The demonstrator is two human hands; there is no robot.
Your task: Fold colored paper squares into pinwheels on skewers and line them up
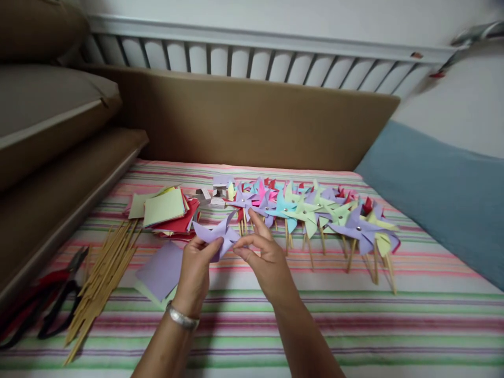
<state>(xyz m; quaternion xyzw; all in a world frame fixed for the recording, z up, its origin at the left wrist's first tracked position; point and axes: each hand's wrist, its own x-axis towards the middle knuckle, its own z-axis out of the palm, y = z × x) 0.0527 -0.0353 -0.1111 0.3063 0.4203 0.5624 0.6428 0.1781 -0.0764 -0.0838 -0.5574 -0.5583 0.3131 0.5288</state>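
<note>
Nearest: striped sheet (354,325), bands of pink, green, purple, white. Silver bracelet (181,317) on left wrist. Left hand (196,268) raised over the sheet, fingers closed on the lower edge of a lilac paper pinwheel (217,234). Right hand (268,262) just beside it, thumb and forefinger pinched at the pinwheel's right side, remaining fingers spread upward. Pinwheel held in the air between both hands, no stick visible on it.

Below and left of the hands: lilac paper square (161,270) lying flat atop a pale green sheet. Further left: bundle of bamboo sticks (103,281), fanned lengthwise. At far left edge: red-and-black pliers (51,299), blurred.

Behind the hands: stack of coloured paper squares (167,210), green on top, red under. Just right of it, small white folded bits (210,197), detail unclear. Then a row of finished pinwheels on sticks (315,215), lilac, green, blue, pink, red, overlapping, running rightward.

Farther: brown cushions (51,121) stacked left, brown headboard panel (244,121), blue pillow (444,199) right, white slatted rail (252,58) at back.
</note>
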